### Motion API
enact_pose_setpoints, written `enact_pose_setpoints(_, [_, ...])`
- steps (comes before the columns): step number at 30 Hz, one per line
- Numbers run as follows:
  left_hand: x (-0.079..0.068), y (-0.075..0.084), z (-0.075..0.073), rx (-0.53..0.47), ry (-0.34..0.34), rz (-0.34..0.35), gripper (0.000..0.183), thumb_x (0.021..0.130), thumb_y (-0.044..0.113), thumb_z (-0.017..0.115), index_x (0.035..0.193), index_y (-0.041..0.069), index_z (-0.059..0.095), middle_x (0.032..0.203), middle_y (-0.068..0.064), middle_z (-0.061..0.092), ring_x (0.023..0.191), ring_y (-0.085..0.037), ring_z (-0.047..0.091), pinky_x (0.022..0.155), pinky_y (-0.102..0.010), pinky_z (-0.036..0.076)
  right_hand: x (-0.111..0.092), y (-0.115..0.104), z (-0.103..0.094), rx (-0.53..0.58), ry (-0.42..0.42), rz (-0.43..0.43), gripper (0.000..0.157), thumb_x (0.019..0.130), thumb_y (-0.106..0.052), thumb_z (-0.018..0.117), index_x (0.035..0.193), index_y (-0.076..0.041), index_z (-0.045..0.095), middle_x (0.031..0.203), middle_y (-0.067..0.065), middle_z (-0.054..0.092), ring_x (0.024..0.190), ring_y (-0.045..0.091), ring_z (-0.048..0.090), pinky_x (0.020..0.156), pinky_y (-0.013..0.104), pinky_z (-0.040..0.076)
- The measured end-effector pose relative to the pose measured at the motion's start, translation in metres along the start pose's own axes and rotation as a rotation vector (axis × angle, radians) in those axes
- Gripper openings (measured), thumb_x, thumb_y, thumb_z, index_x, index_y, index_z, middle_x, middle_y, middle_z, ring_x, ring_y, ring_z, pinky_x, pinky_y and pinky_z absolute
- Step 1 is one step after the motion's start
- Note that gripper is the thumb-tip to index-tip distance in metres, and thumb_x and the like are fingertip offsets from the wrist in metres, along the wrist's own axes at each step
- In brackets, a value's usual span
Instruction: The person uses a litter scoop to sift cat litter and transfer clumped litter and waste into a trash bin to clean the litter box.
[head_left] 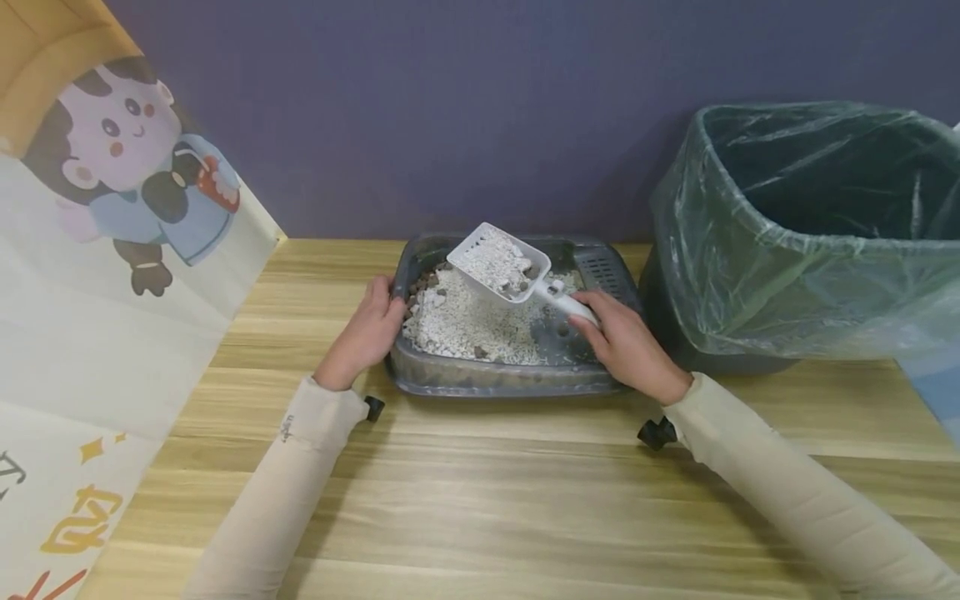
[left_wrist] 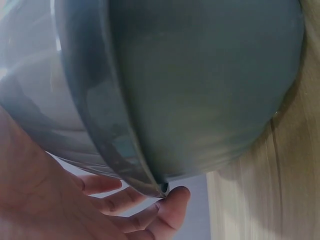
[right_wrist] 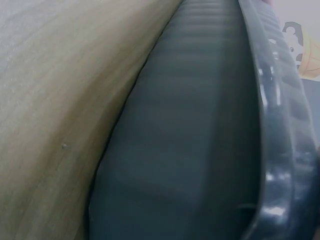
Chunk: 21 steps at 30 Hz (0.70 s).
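cream sleeves (head_left: pixel 258 500) nearest, over wood-grain table (head_left: pixel 480 500). left hand (head_left: pixel 366 329) gripping left rim of grey tray (head_left: pixel 495 379). right hand (head_left: pixel 628 346) wrapped on handle of white scoop (head_left: pixel 576 307), scoop held up above tray, loaded with white granules (head_left: pixel 497 257) plus a few darker lumps. more granules in tray below. bin (head_left: pixel 750 364) with clear liner (head_left: pixel 765 287) just right of tray.

Indoor pet-care corner; home or shop, cannot tell. Cat litter tray (head_left: pixel 502 377) at centre, lined trash bin (head_left: pixel 750 292) at two o'clock, cartoon-printed wall (head_left: pixel 127 333) at ten, blue-purple wall (head_left: pixel 450 108) at twelve.
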<state>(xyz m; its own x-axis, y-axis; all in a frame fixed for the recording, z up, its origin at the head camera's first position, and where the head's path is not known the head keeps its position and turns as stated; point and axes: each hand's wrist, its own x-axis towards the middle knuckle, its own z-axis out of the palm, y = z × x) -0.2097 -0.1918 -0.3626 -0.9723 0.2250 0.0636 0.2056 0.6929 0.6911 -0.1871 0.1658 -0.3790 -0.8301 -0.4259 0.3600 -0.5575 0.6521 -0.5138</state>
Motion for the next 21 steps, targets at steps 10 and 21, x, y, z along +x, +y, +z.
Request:
enact_pose_setpoints(10, [0.0003, 0.0009, 0.0005, -0.006, -0.003, -0.007, 0.047, 0.100, 0.023, 0.028, 0.136, -0.006, 0.029, 0.128, -0.022, 0.035, 0.117, -0.033, 0.039, 0.101, -0.049, 0.033, -0.0011, 0.0002, -0.0005, -0.001, -0.029, 0.014, 0.036, 0.100, -0.023, 0.046, 0.130, -0.003, 0.050, 0.091, 0.004, 0.052, 0.062, 0.015, 0.042, 0.055, 0.033, 0.038])
enact_pose_setpoints(21, [0.0000, 0.0002, 0.0005, -0.016, -0.009, -0.011, 0.049, 0.099, 0.024, 0.027, 0.137, -0.007, 0.028, 0.129, -0.023, 0.034, 0.117, -0.033, 0.039, 0.100, -0.049, 0.033, -0.0007, 0.0000, 0.0008, 0.013, -0.004, 0.046, 0.037, 0.095, -0.015, 0.058, 0.129, -0.003, 0.052, 0.095, 0.006, 0.052, 0.062, 0.015, 0.045, 0.051, 0.032, 0.041])
